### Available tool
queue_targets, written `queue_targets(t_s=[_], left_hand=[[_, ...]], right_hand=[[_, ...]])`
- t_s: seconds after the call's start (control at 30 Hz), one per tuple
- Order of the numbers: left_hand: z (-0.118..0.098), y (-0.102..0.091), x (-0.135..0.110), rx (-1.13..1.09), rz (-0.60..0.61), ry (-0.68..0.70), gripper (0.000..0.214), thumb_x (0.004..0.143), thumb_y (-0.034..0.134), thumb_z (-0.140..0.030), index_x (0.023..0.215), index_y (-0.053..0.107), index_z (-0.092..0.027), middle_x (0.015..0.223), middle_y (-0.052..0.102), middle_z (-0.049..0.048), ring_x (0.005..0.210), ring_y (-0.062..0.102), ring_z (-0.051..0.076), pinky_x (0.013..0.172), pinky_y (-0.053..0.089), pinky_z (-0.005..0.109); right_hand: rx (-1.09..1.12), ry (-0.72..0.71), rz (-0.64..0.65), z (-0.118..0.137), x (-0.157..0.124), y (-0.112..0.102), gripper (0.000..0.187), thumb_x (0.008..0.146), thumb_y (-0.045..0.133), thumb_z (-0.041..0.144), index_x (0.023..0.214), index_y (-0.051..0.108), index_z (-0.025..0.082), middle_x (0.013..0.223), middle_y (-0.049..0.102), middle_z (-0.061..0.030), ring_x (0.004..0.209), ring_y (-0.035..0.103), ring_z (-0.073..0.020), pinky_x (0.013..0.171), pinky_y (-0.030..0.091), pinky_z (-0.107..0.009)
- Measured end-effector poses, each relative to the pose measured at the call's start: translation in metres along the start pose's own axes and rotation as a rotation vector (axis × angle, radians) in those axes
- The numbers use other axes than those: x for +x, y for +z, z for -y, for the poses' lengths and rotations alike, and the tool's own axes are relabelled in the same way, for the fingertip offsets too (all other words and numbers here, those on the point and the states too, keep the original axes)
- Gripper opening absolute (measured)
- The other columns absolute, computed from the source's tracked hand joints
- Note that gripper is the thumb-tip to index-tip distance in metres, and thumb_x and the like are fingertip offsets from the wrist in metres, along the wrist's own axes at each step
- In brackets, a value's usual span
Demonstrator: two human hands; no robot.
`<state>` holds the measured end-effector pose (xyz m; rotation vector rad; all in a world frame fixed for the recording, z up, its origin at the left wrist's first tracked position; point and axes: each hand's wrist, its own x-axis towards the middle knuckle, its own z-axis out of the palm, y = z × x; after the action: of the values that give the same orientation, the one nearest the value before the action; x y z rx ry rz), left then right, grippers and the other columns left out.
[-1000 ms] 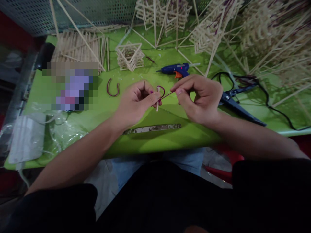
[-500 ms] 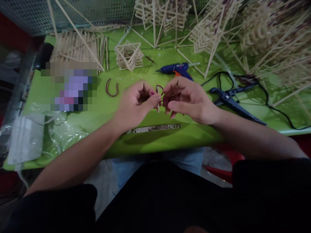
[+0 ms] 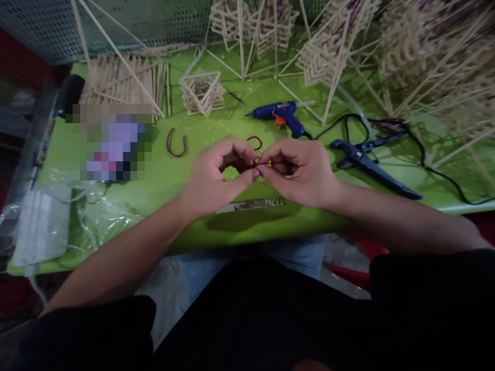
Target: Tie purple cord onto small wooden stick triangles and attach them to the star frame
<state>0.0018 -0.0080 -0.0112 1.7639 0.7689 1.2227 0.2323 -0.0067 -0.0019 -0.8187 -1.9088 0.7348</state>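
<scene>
My left hand [image 3: 218, 175] and my right hand [image 3: 299, 172] meet over the front of the table, fingertips almost touching. Both are closed in a pinch on a thin purple cord [image 3: 254, 139], whose loop curves up behind the fingers. Fingertips hide the middle of the cord. Another purple cord [image 3: 176, 143], bent into a U, lies on the table left of my hands. Just beyond my right hand rests a blue glue gun [image 3: 274, 110] with an orange trigger. Below the hands is a flat, stained strip [image 3: 253, 205].
Dark-handled cutters [image 3: 371, 165] and a black cable lie at right on the green table [image 3: 154, 206]. A small stick frame [image 3: 203, 94] and a pile of sticks [image 3: 119, 77] stand behind. Larger stick structures [image 3: 325, 51] crowd the back right. A white box [image 3: 42, 221] and clear plastic lie left.
My right hand has closed from loosely curled fingers into a pinch on the cord, against my left fingertips. The small pale stick seen at my left fingertips is now hidden.
</scene>
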Motion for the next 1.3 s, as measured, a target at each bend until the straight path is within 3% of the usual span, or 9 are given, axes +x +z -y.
queue_targets(t_s=[0.17, 0.37, 0.47, 0.67, 0.73, 0.83, 1.0, 1.17, 1.3], left_hand=[[-0.002, 0.003, -0.002, 0.027, 0.0, 0.008, 0.019, 0.104, 0.091, -0.032, 0.112, 0.076, -0.023, 0.1, 0.082, 0.0033, 0.085, 0.08, 0.018, 0.081, 0.071, 0.036], [-0.002, 0.004, -0.004, 0.107, 0.0, 0.096, 0.022, 0.1, 0.085, -0.015, 0.114, 0.072, -0.024, 0.101, 0.078, 0.0016, 0.088, 0.078, 0.017, 0.082, 0.068, 0.035], [0.0, 0.009, -0.006, 0.138, -0.018, 0.09, 0.024, 0.099, 0.087, -0.018, 0.114, 0.069, -0.025, 0.103, 0.076, 0.0021, 0.09, 0.076, 0.018, 0.083, 0.066, 0.037], [0.003, 0.017, -0.008, 0.175, -0.159, -0.009, 0.038, 0.096, 0.091, -0.019, 0.116, 0.06, -0.026, 0.1, 0.073, 0.0002, 0.084, 0.072, 0.017, 0.072, 0.06, 0.033], [0.002, 0.017, -0.008, 0.16, -0.157, -0.031, 0.036, 0.095, 0.087, -0.013, 0.12, 0.063, -0.026, 0.099, 0.075, 0.0001, 0.079, 0.069, 0.015, 0.066, 0.055, 0.03], [-0.001, 0.016, -0.007, 0.202, -0.13, -0.007, 0.025, 0.094, 0.081, -0.009, 0.11, 0.069, -0.024, 0.093, 0.074, -0.0006, 0.072, 0.062, 0.012, 0.063, 0.05, 0.028], [-0.002, 0.014, -0.009, 0.231, -0.14, 0.032, 0.019, 0.098, 0.081, -0.013, 0.11, 0.072, -0.025, 0.09, 0.074, -0.0013, 0.068, 0.059, 0.012, 0.061, 0.047, 0.03], [-0.002, 0.014, -0.011, 0.173, -0.137, 0.036, 0.017, 0.102, 0.086, -0.024, 0.113, 0.074, -0.025, 0.098, 0.075, 0.0022, 0.082, 0.07, 0.017, 0.073, 0.057, 0.034], [-0.001, 0.014, -0.009, 0.09, -0.132, 0.011, 0.021, 0.103, 0.091, -0.035, 0.112, 0.073, -0.026, 0.097, 0.075, 0.0022, 0.081, 0.07, 0.017, 0.072, 0.061, 0.033]], right_hand=[[-0.157, -0.115, -0.034, 0.003, 0.0, -0.002, 0.009, 0.1, 0.076, 0.015, 0.094, 0.076, 0.022, 0.065, 0.045, 0.0073, 0.057, 0.037, -0.0104, 0.057, 0.034, -0.033], [-0.195, -0.163, -0.046, 0.002, -0.003, 0.002, 0.009, 0.103, 0.076, 0.017, 0.098, 0.079, 0.023, 0.068, 0.059, 0.0053, 0.057, 0.047, -0.0114, 0.058, 0.043, -0.033], [-0.197, -0.182, -0.054, 0.0, -0.004, 0.004, 0.006, 0.104, 0.077, 0.019, 0.099, 0.081, 0.021, 0.069, 0.062, 0.0062, 0.057, 0.047, -0.0095, 0.059, 0.043, -0.03], [-0.24, -0.11, -0.043, 0.0, -0.006, 0.007, 0.015, 0.109, 0.076, 0.027, 0.101, 0.086, 0.02, 0.066, 0.06, 0.0063, 0.058, 0.046, -0.0092, 0.06, 0.041, -0.03], [-0.243, -0.103, -0.049, 0.0, -0.007, 0.008, 0.015, 0.109, 0.076, 0.028, 0.102, 0.087, 0.02, 0.065, 0.06, 0.0062, 0.058, 0.046, -0.0096, 0.06, 0.04, -0.03], [-0.215, -0.097, -0.061, 0.0, -0.007, 0.01, 0.015, 0.109, 0.077, 0.028, 0.103, 0.087, 0.019, 0.066, 0.06, 0.0061, 0.059, 0.045, -0.0093, 0.06, 0.038, -0.031], [-0.176, -0.05, -0.088, -0.003, -0.009, 0.011, 0.017, 0.11, 0.076, 0.034, 0.104, 0.086, 0.021, 0.069, 0.061, 0.0046, 0.06, 0.046, -0.011, 0.06, 0.038, -0.033], [-0.111, -0.048, -0.14, -0.002, -0.011, 0.012, 0.011, 0.106, 0.078, 0.03, 0.1, 0.085, 0.023, 0.064, 0.049, 0.0064, 0.057, 0.037, -0.0112, 0.058, 0.035, -0.033], [-0.106, -0.008, -0.155, 0.002, -0.009, 0.011, 0.009, 0.105, 0.079, 0.029, 0.098, 0.083, 0.024, 0.062, 0.039, 0.0074, 0.057, 0.031, -0.012, 0.058, 0.034, -0.033]])
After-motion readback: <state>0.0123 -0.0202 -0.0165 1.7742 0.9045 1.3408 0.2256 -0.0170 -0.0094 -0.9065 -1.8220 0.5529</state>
